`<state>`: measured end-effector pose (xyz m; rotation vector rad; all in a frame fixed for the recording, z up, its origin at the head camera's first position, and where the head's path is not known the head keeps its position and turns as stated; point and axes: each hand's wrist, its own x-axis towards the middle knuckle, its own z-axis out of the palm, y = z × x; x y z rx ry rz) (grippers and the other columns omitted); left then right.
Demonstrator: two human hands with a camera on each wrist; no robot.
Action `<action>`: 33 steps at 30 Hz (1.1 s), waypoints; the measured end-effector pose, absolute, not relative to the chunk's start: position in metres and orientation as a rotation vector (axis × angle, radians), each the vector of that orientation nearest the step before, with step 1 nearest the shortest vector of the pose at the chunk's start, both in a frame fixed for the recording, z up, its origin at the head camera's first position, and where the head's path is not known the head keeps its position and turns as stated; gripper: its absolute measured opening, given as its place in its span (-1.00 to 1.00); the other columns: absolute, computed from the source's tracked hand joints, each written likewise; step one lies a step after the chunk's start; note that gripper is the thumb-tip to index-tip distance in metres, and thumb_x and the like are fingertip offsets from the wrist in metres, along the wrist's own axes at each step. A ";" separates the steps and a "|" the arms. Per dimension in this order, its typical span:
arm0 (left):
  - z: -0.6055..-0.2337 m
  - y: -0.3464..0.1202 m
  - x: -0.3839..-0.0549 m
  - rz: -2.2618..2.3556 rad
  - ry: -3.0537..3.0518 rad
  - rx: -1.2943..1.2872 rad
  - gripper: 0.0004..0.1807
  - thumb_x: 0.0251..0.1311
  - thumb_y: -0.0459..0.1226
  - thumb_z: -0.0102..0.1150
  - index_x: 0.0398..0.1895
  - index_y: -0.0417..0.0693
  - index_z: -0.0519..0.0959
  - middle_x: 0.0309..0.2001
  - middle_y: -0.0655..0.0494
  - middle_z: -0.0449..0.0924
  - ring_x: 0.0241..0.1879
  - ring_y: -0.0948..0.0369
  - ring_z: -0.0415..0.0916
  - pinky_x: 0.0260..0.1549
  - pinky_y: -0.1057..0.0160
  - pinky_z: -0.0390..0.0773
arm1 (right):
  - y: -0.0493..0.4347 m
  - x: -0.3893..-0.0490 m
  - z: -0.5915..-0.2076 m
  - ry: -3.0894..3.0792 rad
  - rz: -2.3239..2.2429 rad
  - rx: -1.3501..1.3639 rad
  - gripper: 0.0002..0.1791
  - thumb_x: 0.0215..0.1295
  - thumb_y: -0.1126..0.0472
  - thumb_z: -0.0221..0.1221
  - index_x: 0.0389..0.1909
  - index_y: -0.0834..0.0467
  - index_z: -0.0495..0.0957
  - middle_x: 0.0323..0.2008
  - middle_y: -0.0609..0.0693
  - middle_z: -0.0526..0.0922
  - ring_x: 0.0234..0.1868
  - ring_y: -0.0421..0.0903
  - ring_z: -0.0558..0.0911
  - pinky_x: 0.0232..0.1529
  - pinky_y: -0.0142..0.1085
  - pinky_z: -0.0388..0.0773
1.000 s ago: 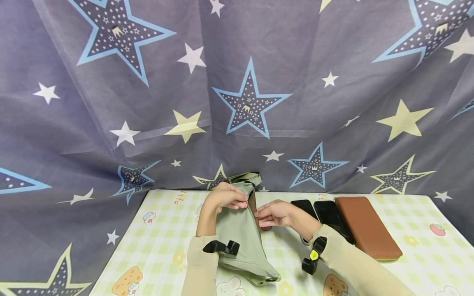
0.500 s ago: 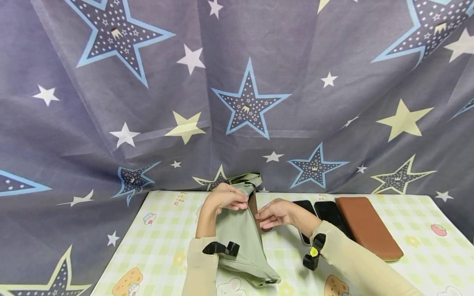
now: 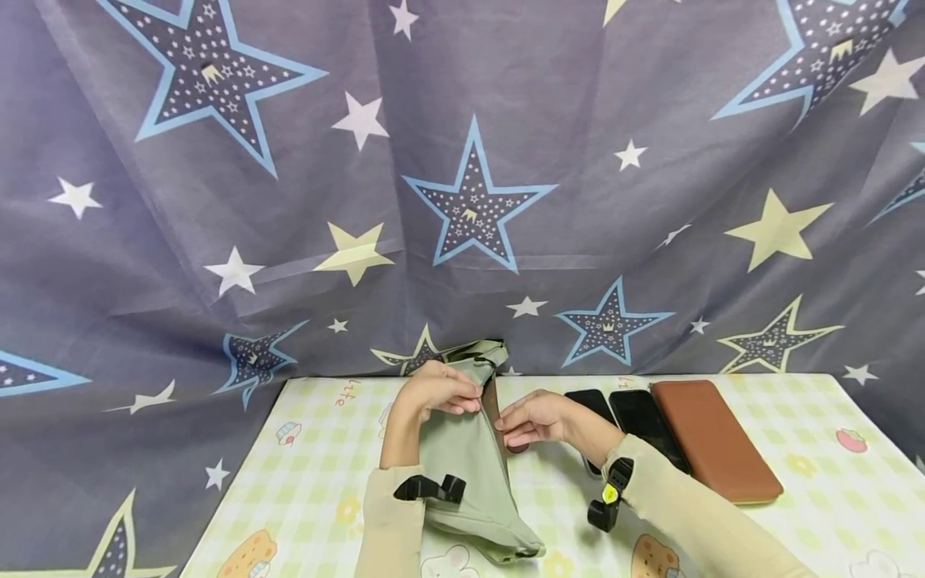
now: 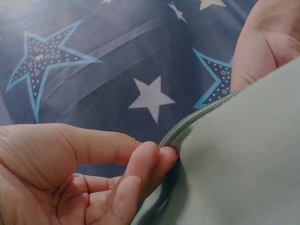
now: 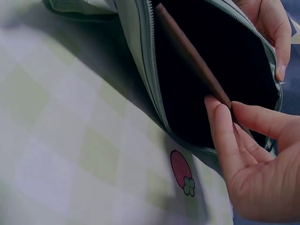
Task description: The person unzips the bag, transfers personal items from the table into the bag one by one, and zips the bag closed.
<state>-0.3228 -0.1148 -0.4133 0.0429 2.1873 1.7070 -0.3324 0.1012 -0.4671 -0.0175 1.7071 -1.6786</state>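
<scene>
A pale green fabric bag lies lengthwise on the table with its zipped mouth spread open toward the right. My left hand pinches the zipper edge of that mouth between thumb and fingertips. In the right wrist view the bag's dark inside shows, and a thin, flat brown item stands on edge within it. My right hand pinches this item between thumb and fingers at the opening. Most of the brown item is hidden in the bag, and its kind does not show.
Right of the bag lie two black phones, one partly behind my right wrist, and a brown zipped case. A checked cloth covers the table. A star-patterned curtain hangs along the back edge.
The head view has shifted slightly to the right. Both hands keep their places, the left on the zipper edge and the right on the flat brown item.
</scene>
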 end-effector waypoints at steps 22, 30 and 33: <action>-0.413 -0.114 -0.322 1.725 2.196 0.065 -0.79 0.21 -0.42 0.31 -0.15 -0.41 0.72 -0.54 0.08 0.74 -0.55 0.34 0.68 -0.56 0.49 0.67 | 0.091 -0.333 -0.469 1.651 -1.744 -0.030 -0.82 0.38 0.51 0.10 -0.21 0.26 0.65 -0.50 -0.05 0.76 -0.44 -0.19 0.74 -0.26 -0.42 0.76; -0.414 -0.114 -0.322 1.723 2.199 0.073 -0.77 0.22 -0.41 0.31 -0.13 -0.43 0.71 -0.55 0.10 0.73 -0.55 0.34 0.67 -0.56 0.50 0.66 | 0.090 -0.333 -0.469 1.648 -1.749 -0.044 -0.81 0.39 0.50 0.10 -0.10 0.34 0.65 -0.48 -0.04 0.76 -0.44 -0.19 0.74 -0.24 -0.41 0.76; -0.414 -0.114 -0.321 1.728 2.194 0.075 -0.75 0.22 -0.41 0.31 -0.10 -0.45 0.70 -0.55 0.11 0.73 -0.55 0.35 0.67 -0.56 0.51 0.65 | 0.088 -0.332 -0.469 1.657 -1.745 -0.066 -0.73 0.38 0.50 0.10 0.05 0.45 0.59 -0.46 -0.04 0.77 -0.42 -0.19 0.75 -0.21 -0.40 0.77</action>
